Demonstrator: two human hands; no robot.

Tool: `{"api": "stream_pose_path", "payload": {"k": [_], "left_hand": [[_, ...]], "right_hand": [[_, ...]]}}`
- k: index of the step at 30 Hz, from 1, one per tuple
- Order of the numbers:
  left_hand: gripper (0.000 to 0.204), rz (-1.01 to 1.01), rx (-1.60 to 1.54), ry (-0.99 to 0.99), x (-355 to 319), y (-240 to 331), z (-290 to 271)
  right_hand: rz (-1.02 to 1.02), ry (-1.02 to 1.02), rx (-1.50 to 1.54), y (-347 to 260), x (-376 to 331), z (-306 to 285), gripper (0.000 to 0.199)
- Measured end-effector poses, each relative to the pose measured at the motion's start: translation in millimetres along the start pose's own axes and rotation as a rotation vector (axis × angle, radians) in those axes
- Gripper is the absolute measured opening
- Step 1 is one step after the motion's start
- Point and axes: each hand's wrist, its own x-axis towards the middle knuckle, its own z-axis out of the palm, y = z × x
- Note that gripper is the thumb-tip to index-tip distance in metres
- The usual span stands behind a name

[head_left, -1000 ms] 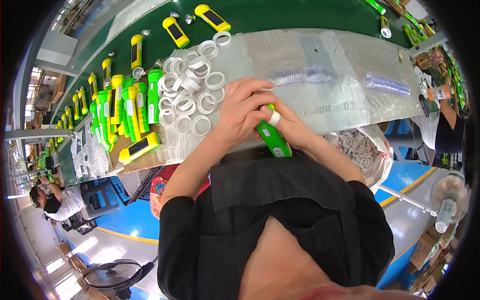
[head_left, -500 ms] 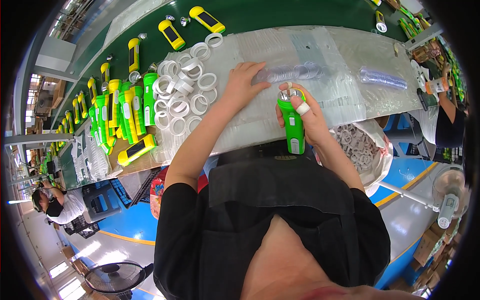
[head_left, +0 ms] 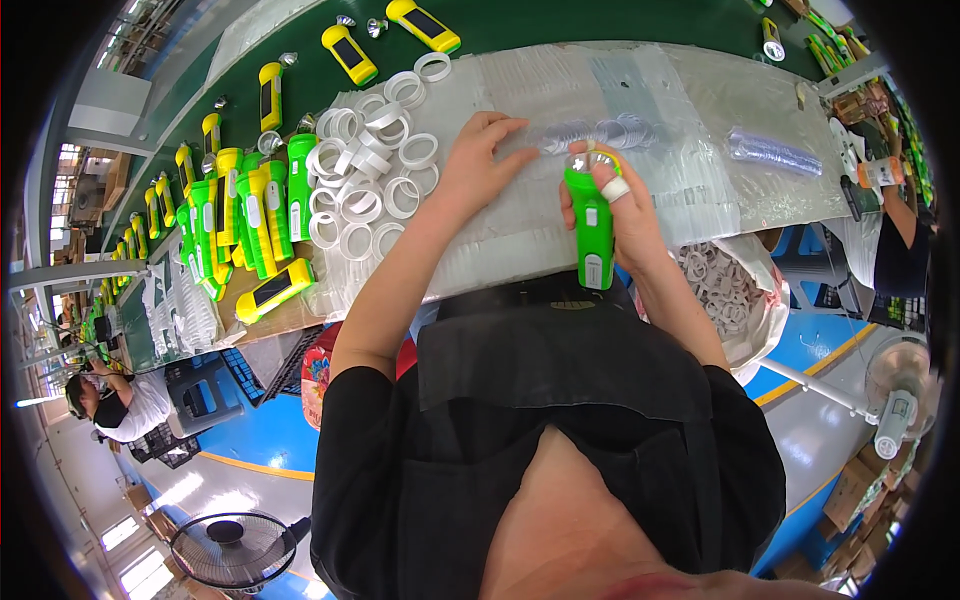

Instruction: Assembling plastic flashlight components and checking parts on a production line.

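Note:
My right hand (head_left: 628,203) is wrapped round a green flashlight (head_left: 594,235), held upright with its silver reflector at the top. White tape circles a finger and the thumb of that hand. My left hand (head_left: 486,163) rests over the plastic-covered table with thumb and fingers apart, and nothing shows between them. Just beyond its fingertips lies a row of thin clear discs (head_left: 600,132), overlapping one another. Left of this hand spreads a heap of white rings (head_left: 365,165).
Green and yellow flashlights (head_left: 235,215) crowd the table's left side. A second stack of clear discs (head_left: 775,153) lies at the right. Below the table edge, a bag (head_left: 768,300) holds small white rings. Co-workers sit at far left and right; a fan (head_left: 235,550) stands lower left.
The flashlight in my right hand has shifted slightly right and up. My left hand has drawn slightly back from the discs, its fingers still apart.

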Motion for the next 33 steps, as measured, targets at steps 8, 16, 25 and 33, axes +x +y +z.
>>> {"api": "stream_pose_path", "payload": {"k": [8, 16, 25, 33], "left_hand": [[0.045, 0.206, 0.299, -0.029, -11, 3, 11], [0.042, 0.22, -0.142, 0.014, -19, 47, -12], [0.039, 0.468, -0.018, 0.029, -45, 68, -22], [0.035, 0.464, -0.127, 0.056, -48, 59, -23]], "right_hand": [[-0.012, 0.034, -0.012, -2, -1, -10, 0.05], [0.025, -0.079, 0.03, -7, -8, 4, 0.04], [0.05, -0.214, -0.057, -7, -11, 22, 0.044], [0.126, -0.299, -0.034, 1, -3, 31, 0.045]]}}
